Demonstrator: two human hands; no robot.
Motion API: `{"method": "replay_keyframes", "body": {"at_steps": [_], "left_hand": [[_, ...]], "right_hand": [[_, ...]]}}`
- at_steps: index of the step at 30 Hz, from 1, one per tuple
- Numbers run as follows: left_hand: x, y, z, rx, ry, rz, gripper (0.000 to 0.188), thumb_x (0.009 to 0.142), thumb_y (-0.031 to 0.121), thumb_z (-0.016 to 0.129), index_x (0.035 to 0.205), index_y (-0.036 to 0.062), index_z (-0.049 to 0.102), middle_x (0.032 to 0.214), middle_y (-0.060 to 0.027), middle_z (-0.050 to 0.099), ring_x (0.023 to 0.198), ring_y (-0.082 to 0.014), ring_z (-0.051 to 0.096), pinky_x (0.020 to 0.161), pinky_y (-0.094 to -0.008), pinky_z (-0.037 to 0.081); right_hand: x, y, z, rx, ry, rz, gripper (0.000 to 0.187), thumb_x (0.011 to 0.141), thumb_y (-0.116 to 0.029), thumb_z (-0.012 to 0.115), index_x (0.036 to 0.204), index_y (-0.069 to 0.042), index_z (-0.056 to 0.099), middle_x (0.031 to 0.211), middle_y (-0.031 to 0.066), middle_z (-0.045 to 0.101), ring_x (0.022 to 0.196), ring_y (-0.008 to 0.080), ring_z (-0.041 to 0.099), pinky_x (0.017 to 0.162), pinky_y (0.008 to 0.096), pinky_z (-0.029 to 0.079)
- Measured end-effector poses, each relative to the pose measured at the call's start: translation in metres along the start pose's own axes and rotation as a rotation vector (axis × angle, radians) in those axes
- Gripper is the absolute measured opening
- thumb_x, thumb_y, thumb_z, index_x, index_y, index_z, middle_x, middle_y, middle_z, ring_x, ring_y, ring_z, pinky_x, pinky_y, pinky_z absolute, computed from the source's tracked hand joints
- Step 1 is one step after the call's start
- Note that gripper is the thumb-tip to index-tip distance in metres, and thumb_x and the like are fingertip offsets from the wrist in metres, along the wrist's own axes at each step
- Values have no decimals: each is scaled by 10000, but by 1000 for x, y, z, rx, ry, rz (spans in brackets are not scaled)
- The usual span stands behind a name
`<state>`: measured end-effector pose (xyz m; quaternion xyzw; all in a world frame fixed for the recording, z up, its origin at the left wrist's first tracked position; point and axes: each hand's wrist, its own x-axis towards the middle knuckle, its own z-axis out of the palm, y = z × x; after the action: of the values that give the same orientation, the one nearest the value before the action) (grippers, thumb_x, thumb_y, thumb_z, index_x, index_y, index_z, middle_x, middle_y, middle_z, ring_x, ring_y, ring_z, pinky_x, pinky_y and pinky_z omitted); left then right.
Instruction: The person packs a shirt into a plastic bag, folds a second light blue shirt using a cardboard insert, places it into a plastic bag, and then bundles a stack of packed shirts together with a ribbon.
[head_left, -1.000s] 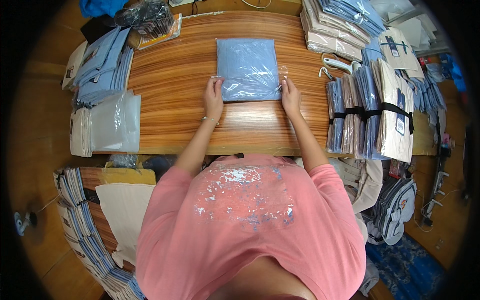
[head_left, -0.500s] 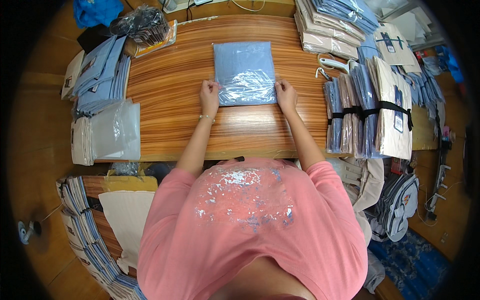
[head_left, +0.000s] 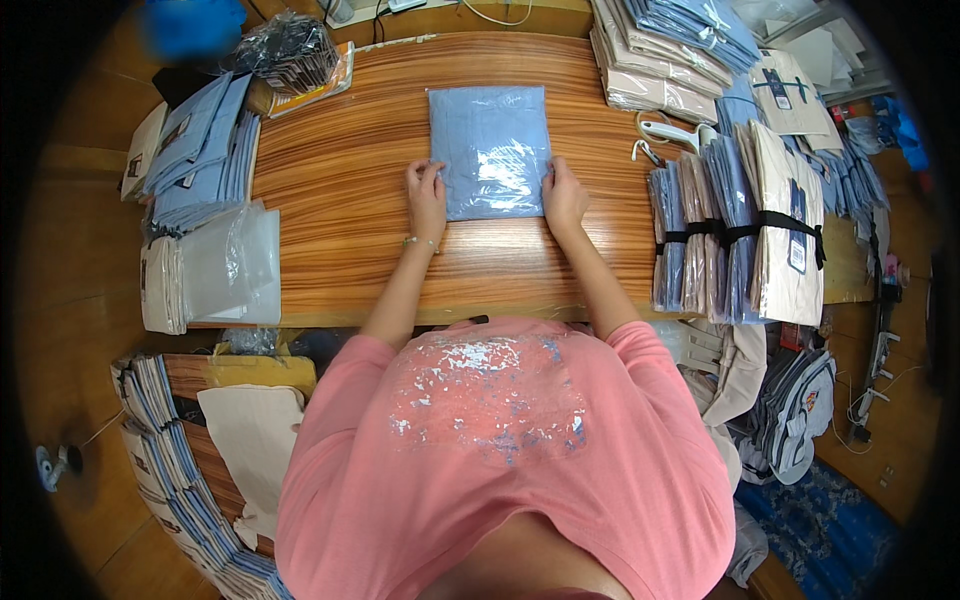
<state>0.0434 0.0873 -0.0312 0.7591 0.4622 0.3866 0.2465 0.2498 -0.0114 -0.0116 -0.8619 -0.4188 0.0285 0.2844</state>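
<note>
Folded blue cloth packet (head_left: 488, 138) in clear film (head_left: 505, 165); in head view, lying flat on wood-grained desk (head_left: 340, 200), square in front of person. At near half of its left edge, left grip (head_left: 427, 203); at right edge, right grip (head_left: 567, 197); both curled and touching, cannot tell whether pinching or merely resting. Judged light, soft, pliable, hardly fragile; glossy, so likely slippery, apt to wrinkle. Best held by both side edges, film and contents together, or supported flat from beneath
</note>
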Motion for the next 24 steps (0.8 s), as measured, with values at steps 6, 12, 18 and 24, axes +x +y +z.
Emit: {"method": "replay_keyframes", "body": {"at_steps": [6, 12, 18, 24], "left_hand": [[-3, 12, -18, 493, -182, -196, 331, 905, 311, 527, 1229, 356, 575, 1469, -112, 266, 1335, -350, 222, 1041, -628, 92], [-12, -6, -16, 565, -284, -146, 411, 964, 410, 338, 1373, 408, 378, 1538, -119, 65, 1400, -382, 22, 1023, -676, -27], [1, -6, -20, 560, -466, -236, 491, 975, 407, 240, 1457, 318, 216, 1537, -136, 29, 1401, -383, -2, 1022, -672, -44], [-45, 13, -44, 359, -489, -125, 630, 902, 288, 474, 1461, 145, 220, 1532, -143, 59, 1406, -362, 15, 1054, -642, -23]], "right_hand": [[-4, 9, 0, -154, -95, -138, 355, 795, -194, 597, 1145, -250, 605, 1124, 69, 574, 1041, 280, 541, 793, 498, 437], [-16, 22, -2, -247, 4, -217, 407, 855, -396, 549, 1250, -297, 555, 1374, 143, 389, 1324, 325, 279, 1011, 679, 136], [-14, 33, 1, -215, -134, -198, 554, 859, -433, 543, 1365, -248, 418, 1440, 188, 288, 1355, 361, 220, 1047, 653, 64], [-47, 35, -21, 119, -112, -281, 512, 735, -132, 620, 1221, -105, 459, 1363, 202, 352, 1342, 364, 244, 1076, 596, 126]]}}
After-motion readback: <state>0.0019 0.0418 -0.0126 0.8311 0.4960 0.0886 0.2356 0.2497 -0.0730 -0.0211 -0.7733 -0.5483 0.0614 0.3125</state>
